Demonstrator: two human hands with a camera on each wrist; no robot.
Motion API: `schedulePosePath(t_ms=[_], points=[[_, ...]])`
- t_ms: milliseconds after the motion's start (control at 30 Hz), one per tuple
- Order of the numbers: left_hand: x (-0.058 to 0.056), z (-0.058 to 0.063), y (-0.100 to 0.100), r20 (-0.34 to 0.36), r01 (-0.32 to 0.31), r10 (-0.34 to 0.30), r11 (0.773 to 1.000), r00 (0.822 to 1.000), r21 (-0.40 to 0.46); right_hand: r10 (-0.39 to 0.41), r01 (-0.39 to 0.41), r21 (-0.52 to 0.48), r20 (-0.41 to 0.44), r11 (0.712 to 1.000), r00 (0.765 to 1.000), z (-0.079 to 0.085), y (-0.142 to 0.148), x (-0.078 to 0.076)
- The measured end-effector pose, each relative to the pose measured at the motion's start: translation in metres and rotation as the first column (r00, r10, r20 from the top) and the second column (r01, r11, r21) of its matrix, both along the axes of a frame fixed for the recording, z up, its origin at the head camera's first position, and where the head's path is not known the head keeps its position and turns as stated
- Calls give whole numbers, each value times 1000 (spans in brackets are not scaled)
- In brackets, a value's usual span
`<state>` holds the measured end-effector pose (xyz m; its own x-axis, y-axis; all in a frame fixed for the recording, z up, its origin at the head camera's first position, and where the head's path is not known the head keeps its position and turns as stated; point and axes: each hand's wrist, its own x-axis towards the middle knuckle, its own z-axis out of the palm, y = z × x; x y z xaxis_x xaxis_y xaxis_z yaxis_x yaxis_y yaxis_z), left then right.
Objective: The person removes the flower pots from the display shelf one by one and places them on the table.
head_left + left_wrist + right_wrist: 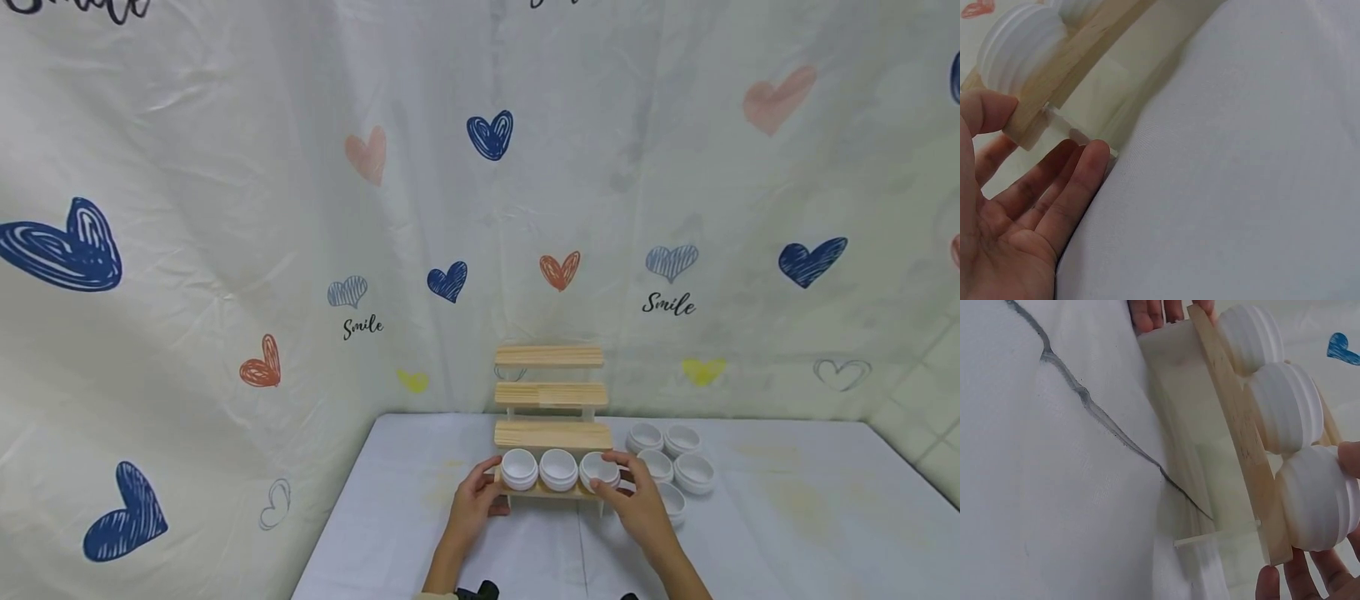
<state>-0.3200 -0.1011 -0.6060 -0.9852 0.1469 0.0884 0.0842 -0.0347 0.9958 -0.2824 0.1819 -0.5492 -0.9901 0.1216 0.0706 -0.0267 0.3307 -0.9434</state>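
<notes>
A tiered wooden display stand [553,434] with clear legs stands on the table, three white ribbed cups in a row on its lowest step. At the left end of that step my left hand [472,504] grips the board [1035,115] between thumb and finger, other fingers beside the clear leg [1072,128]. My right hand [637,502] holds the rightmost cup [599,472], thumb at its near side and fingers round its right side. The middle cup [558,470] and left cup [519,469] sit beside it, untouched by the right hand.
Several more white cups [693,473] are grouped on the table right of the stand, close to my right hand. A pale cloth [795,517] covers the table. Behind the stand hangs a curtain [600,183] printed with hearts.
</notes>
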Motion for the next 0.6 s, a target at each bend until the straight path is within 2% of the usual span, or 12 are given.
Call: schedulePosePath(t_ms=[333, 500, 600], points=[[1, 2, 0, 3, -7, 7, 1000, 1000, -6, -10, 9, -16, -7, 1000, 1000, 3, 0, 7], [0, 1, 0, 9, -8, 8, 1000, 1000, -16, -5, 5, 0, 5, 1000, 1000, 5, 2, 7], [1, 2, -1, 2, -7, 7, 1000, 1000, -15, -8, 8, 13, -16, 1000, 1000, 8, 1, 9]])
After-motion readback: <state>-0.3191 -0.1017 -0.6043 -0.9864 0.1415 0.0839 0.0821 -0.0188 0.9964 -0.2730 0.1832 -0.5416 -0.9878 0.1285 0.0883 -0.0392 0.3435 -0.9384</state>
